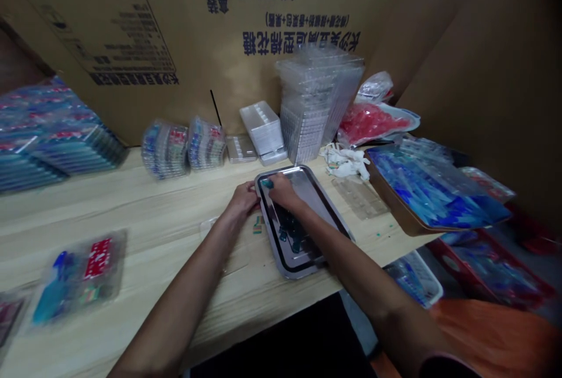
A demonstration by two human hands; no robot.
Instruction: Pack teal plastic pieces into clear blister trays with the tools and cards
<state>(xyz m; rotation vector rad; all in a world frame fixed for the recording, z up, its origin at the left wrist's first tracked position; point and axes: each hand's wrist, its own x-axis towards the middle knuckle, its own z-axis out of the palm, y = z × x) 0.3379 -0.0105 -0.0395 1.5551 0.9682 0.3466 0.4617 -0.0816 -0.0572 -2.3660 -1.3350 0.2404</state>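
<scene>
A metal tray (pixel 325 193) with a dark inner border lies on the wooden table. Several small dark teal pieces (pixel 292 234) are lying in it. My right hand (pixel 284 192) is over the far left part of the tray, its fingers pinched together at a small teal piece (pixel 267 183). Just outside the tray's left rim is my left hand (pixel 244 198), fingers curled; what they hold is hidden, though a bit of red shows beneath them. Near it on the table lie a small green and tan piece (pixel 257 225) and a clear plastic tray (pixel 209 227).
Stacked clear plastic trays (pixel 307 103) and white trays (pixel 263 129) stand behind. Filled packs (pixel 164 150) line the back left; another filled pack (pixel 79 275) lies at front left. At right are white gloves (pixel 346 161) and a box of blue pieces (pixel 399 223). Cardboard (pixel 211 68) walls the back.
</scene>
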